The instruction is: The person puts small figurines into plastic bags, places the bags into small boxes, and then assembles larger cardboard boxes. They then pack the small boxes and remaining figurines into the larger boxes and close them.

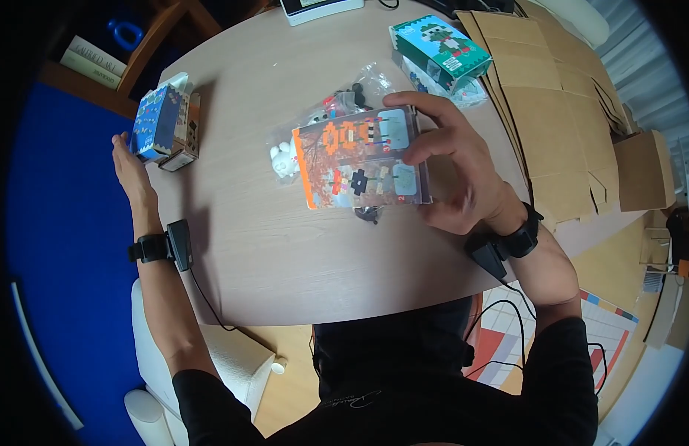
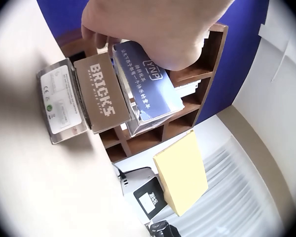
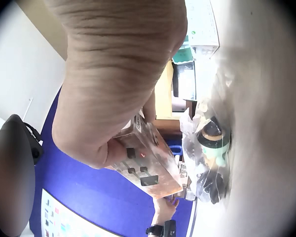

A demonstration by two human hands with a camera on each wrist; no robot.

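My right hand [image 1: 463,163] grips a toy brick box [image 1: 359,160] by its right end, thumb and fingers on its edges. The box has orange and brown printing with pictured figures, and is held above the table over clear plastic bags. In the right wrist view, the same box [image 3: 150,165] shows its side beyond the palm. At the table's left edge my left hand [image 1: 133,175] rests with straight fingers against a blue box [image 1: 155,123]. That box [image 2: 145,81] sits against a brown box lettered BRICKS [image 2: 101,94] in the left wrist view.
A clear bag [image 1: 370,78] with small toy parts and a white figure [image 1: 283,160] lie on the table beneath the held box. A green box [image 1: 441,48] stands at the back right beside flattened cardboard [image 1: 567,97]. Wooden shelves [image 2: 187,76] stand beyond the left edge.
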